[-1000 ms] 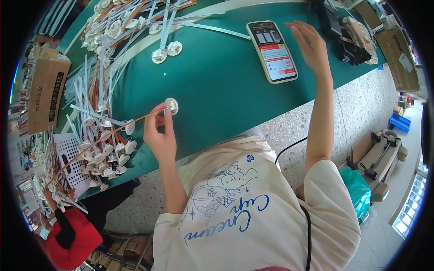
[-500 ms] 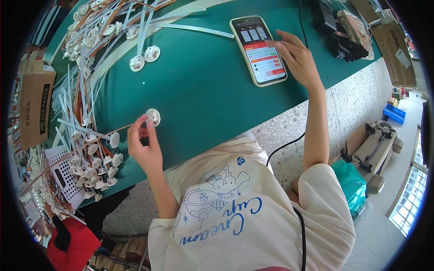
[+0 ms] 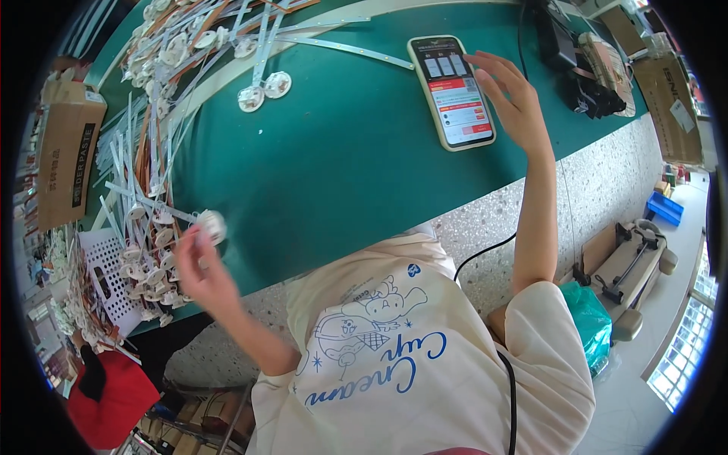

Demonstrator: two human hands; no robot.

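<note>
My left hand [image 3: 203, 273], smeared by motion, pinches a small round white part [image 3: 212, 226] at the table's left side, close to the pile. The part looks like the white discs fixed to the LED strips; its own strip is hard to make out here. A smartphone [image 3: 455, 98] in a pale case lies face up, its screen lit. My right hand [image 3: 516, 102] hovers at the phone's right edge, fingers stretched out and holding nothing. Two white discs [image 3: 264, 92] on strips lie left of the phone.
Strips with white discs [image 3: 148, 262] are heaped along the left, beside a white perforated basket [image 3: 106, 273] and a cardboard box [image 3: 70, 155]. A black device with cables [image 3: 557, 45] sits at the far right of the green table [image 3: 334, 167]. Someone in red [image 3: 114, 398] is at lower left.
My left hand has moved left and toward me with the white disc, up to the pile. My right hand has drawn off the phone screen to its edge. The whole view has shifted slightly.
</note>
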